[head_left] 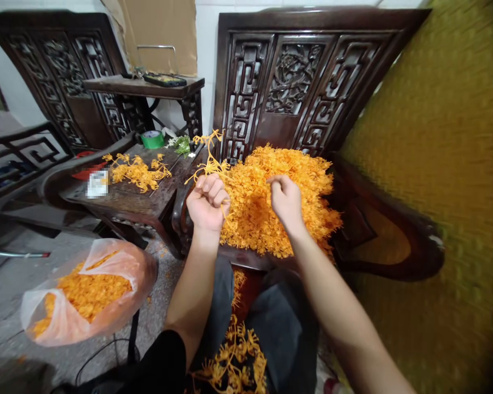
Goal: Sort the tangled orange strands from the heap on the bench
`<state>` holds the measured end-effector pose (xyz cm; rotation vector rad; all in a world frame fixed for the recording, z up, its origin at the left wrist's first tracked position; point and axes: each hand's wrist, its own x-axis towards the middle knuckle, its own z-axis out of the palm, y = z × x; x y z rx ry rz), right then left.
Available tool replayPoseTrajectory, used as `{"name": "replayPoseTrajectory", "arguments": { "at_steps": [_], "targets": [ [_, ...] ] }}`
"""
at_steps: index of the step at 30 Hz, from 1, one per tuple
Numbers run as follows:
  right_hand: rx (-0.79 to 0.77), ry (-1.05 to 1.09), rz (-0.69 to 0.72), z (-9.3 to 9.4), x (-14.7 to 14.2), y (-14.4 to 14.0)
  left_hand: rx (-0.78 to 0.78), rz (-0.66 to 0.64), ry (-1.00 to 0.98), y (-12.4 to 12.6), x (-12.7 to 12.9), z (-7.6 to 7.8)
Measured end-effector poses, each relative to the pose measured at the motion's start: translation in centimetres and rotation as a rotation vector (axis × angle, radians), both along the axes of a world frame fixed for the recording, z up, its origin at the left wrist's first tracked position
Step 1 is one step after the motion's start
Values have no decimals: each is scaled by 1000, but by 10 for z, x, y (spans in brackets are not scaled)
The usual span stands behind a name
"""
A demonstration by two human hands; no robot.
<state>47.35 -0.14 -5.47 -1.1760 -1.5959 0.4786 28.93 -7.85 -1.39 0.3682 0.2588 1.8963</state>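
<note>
My left hand [207, 202] is closed around an orange branched plastic flower stem [211, 158]; its thin branches stick up above my fingers and a bit shows below them. To its right, a large heap of orange plastic flower pieces [250, 230] covers the seat of a carved wooden chair. Over the heap, my right hand [286, 201] is held with fingers curled and thumb and forefinger together. Whatever its fingertips pinch, if anything, is too small to make out. More orange branched stems [234, 364] lie low between my legs.
On the wooden side table [148, 205] lie orange stems [139, 172], green tape [152, 139] and a small green-and-white sprig [183, 145]. A plastic bag [137, 262] of orange pieces stands on the floor at left. A phone [164, 80] rests on a higher stand. The chair's carved back [246, 137] rises behind the heap.
</note>
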Motion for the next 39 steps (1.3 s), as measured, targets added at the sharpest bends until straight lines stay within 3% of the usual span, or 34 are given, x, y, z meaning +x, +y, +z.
{"name": "replayPoseTrajectory", "arguments": {
  "at_steps": [3,6,8,10,13,16,19,21,23,25,26,29,31,36,39],
  "targets": [
    [79,-472,-203,20,-6,68,11,-5,2,-1,-5,0],
    [109,-690,-167,30,-14,91,35,-44,-24,0,-7,-3],
    [157,-577,-57,32,-22,82,49,-85,-45,0,-6,-5],
    [147,-291,172,35,-34,59,39,-120,-44,-1,-4,-5],
    [4,111,608,44,-52,21,5,-182,8,-5,-3,-1],
    [-132,244,770,56,-53,-4,7,-329,170,-7,-12,3],
    [-296,152,797,69,-33,-17,-74,-351,576,-8,-29,3],
    [-414,1,804,76,-14,-24,-201,-162,957,-10,-39,0],
    [-507,-110,794,81,0,-33,-306,134,1305,-14,-42,-3],
    [-560,-151,778,84,7,-41,-287,350,1501,-18,-39,-2],
    [-577,-165,777,85,8,-45,-224,373,1535,-21,-35,-1],
    [-582,-222,802,86,8,-53,4,156,1498,-25,-21,4],
    [-527,-280,792,87,8,-56,53,50,1457,-24,-14,4],
    [-181,-445,463,90,15,-56,22,120,1613,-23,-16,3],
    [-53,-456,450,90,20,-54,134,7,1760,-26,-18,5]
  ]
}}
